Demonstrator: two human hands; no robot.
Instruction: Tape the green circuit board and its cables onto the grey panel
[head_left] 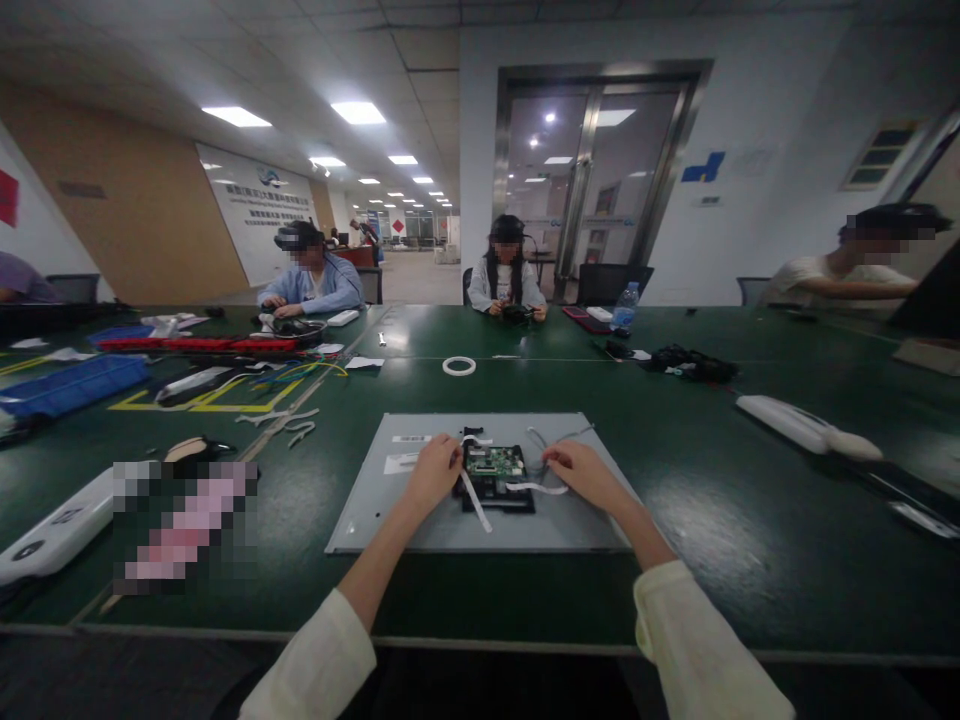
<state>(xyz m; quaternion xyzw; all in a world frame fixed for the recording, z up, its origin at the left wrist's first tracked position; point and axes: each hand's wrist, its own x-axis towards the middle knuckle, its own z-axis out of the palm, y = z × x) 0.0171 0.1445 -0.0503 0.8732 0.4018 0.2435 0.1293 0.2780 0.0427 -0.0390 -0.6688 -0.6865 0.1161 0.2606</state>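
Observation:
A flat grey metal panel [375, 520] lies on the table in front of me. On its middle sits a black plastic frame [517, 497] holding a green circuit board [496, 462]. My left hand [435, 475] is closed at the frame's left edge; what its fingertips pinch is hidden. From just below those fingertips a white ribbon cable [477, 503] slants down across the panel. Another white ribbon cable [538, 489] curves out from the board's lower right. To the right of the board, my right hand [581, 472] pinches a thin grey cable [534, 438] between thumb and finger.
A white tape roll [459, 366] lies beyond the panel. Blue trays [75, 385], loose wires and a white device [75, 520] are on the left. Another white device [795, 425] and a black cable bundle [690, 362] lie right. Several people sit around the table.

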